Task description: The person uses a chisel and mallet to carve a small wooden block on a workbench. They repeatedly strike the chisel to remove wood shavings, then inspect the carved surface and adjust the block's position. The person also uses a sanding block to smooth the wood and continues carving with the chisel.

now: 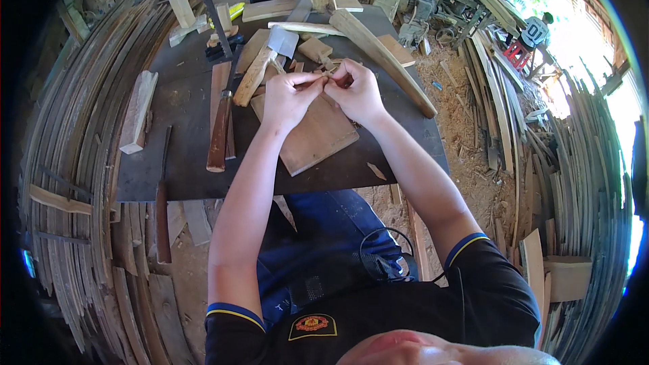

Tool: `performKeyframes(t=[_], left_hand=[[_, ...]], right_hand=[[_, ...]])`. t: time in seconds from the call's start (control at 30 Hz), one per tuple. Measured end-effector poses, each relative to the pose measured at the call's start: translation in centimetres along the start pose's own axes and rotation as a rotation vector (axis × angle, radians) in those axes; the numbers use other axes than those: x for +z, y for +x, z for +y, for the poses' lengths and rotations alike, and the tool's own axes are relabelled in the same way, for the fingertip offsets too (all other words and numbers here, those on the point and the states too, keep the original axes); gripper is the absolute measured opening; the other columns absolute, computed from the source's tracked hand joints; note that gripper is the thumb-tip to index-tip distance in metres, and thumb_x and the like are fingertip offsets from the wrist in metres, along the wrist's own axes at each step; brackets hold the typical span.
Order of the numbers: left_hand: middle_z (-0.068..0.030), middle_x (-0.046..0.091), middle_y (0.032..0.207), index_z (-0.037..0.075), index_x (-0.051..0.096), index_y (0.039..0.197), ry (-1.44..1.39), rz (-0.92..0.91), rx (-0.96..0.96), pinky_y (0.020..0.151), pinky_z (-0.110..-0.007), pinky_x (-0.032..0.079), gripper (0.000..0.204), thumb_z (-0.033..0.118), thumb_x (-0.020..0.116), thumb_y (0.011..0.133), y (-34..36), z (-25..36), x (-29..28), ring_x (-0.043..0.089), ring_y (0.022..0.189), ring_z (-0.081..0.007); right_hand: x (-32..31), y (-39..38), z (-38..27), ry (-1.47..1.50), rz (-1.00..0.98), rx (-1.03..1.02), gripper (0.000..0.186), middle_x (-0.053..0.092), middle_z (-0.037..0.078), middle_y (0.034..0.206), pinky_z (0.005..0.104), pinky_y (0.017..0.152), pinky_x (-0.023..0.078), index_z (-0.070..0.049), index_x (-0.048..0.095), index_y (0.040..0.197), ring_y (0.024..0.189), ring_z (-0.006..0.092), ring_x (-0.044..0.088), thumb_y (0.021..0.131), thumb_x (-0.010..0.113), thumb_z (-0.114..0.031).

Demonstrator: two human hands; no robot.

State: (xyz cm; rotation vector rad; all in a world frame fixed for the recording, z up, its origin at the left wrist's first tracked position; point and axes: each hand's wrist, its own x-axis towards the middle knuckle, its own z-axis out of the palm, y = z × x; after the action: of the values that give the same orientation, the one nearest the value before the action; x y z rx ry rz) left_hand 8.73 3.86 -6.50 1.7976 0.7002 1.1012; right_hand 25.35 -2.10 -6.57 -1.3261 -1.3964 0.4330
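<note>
Person's left forearm [245, 213]: bare, rising from lower centre-left, slanting inward. Right forearm [426, 172]: bare, slanting up and leftward from lower right of centre. Left hand [289, 100]: at upper centre, back partly showing, thumb and forefinger drawn together, tips pointing right. Right hand [359, 96]: just beside the left, fingers bent, tips turned left in a pinch. Contact between the two sets of fingertips: uncertain.

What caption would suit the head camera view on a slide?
Left hand and right hand pinch a small piece near a flat wooden board on a dark workbench.
</note>
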Motion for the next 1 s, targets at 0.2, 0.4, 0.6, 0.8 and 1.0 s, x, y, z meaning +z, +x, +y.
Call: performKeyframes(t=[0.2, 0.4, 0.6, 0.8, 1.0], left_hand=[[-0.0046, 0.075, 0.088, -0.003, 0.075, 0.11, 0.021, 0.027, 0.076, 0.068, -0.022, 0.054, 0.021, 0.011, 0.073, 0.094, 0.2, 0.1, 0.3, 0.068, 0.077, -0.0072], [-0.0093, 0.075, 0.098, -0.006, 0.07, 0.115, -0.193, 0.102, -0.044, 0.063, -0.025, 0.058, 0.027, 0.014, 0.07, 0.097, 0.2, -0.5, -0.1, 0.071, 0.079, -0.0135], [-0.0103, 0.074, 0.104, -0.004, 0.07, 0.117, -0.027, 0.016, 0.068, 0.072, -0.026, 0.057, 0.027, 0.015, 0.07, 0.098, 0.0, -0.8, -0.2, 0.071, 0.086, -0.0138], [-0.0077, 0.074, 0.095, -0.005, 0.072, 0.116, 0.133, 0.01, 0.066, 0.076, -0.027, 0.055, 0.032, 0.021, 0.071, 0.098, 0.8, -1.6, -1.4, 0.069, 0.085, -0.0136], [-0.0068, 0.074, 0.093, -0.004, 0.072, 0.115, 0.041, -0.044, 0.004, 0.069, -0.025, 0.051, 0.028, 0.019, 0.07, 0.098, 1.2, -2.8, -2.6, 0.066, 0.077, -0.0108]], right_hand=[[0.4, 0.5, 0.0, 0.096, 0.018, 0.065, 0.016, 0.066, 0.008, 0.069, 0.0292, 0.05, 0.049, 0.001, 0.061, 0.081, 0.053, 0.0125, 0.062, 0.085, 0.074, -0.008], [-0.5, 1.2, -0.4, 0.488, 0.012, 0.279, 0.015, 0.064, 0.003, 0.068, 0.0238, 0.048, 0.05, 0.0, 0.065, 0.09, 0.053, 0.0104, 0.061, 0.093, 0.072, -0.013], [-1.2, 0.5, -1.0, 0.314, -0.081, 0.212, 0.018, 0.072, 0.004, 0.083, 0.024, 0.054, 0.056, -0.002, 0.073, 0.103, 0.066, 0.009, 0.066, 0.094, 0.073, -0.018], [0.3, 1.0, 0.5, -0.011, 0.054, -0.212, 0.016, 0.073, 0.012, 0.078, 0.0342, 0.066, 0.057, -0.004, 0.075, 0.086, 0.072, 0.02, 0.072, 0.077, 0.079, -0.016], [1.3, 0.8, -0.4, 0.057, 0.05, -0.106, 0.016, 0.07, 0.014, 0.072, 0.0348, 0.064, 0.056, -0.001, 0.07, 0.076, 0.066, 0.0236, 0.071, 0.074, 0.079, -0.014]])
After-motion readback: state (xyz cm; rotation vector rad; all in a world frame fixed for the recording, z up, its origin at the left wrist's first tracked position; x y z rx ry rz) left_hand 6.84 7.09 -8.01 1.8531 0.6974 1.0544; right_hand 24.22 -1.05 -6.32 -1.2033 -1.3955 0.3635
